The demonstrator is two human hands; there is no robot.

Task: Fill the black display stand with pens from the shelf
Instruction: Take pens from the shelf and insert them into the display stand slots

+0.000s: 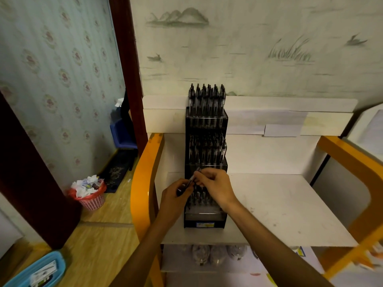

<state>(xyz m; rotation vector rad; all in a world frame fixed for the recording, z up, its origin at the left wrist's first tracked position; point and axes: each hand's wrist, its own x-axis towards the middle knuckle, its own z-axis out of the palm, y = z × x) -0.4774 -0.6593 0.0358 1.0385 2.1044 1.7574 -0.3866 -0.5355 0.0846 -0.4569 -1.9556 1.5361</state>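
Note:
The black display stand (206, 221) stands on the white shelf (279, 214) with three stepped tiers. Its top tier holds a row of black pens (207, 100), and its middle tier holds more pens (207, 150). Several pens stand in the lowest tier, partly hidden by my hands. My left hand (175, 198) holds a small bunch of dark pens (189, 182) over the lowest tier's left side. My right hand (216, 186) pinches the top end of one pen in that bunch.
Orange shelf frames (143, 183) flank the white shelf. Clear bags of goods (217, 253) lie on the lower shelf. A pink waste basket (91, 195) stands on the wooden floor at left, and a blue tray (39, 272) sits at the bottom left corner.

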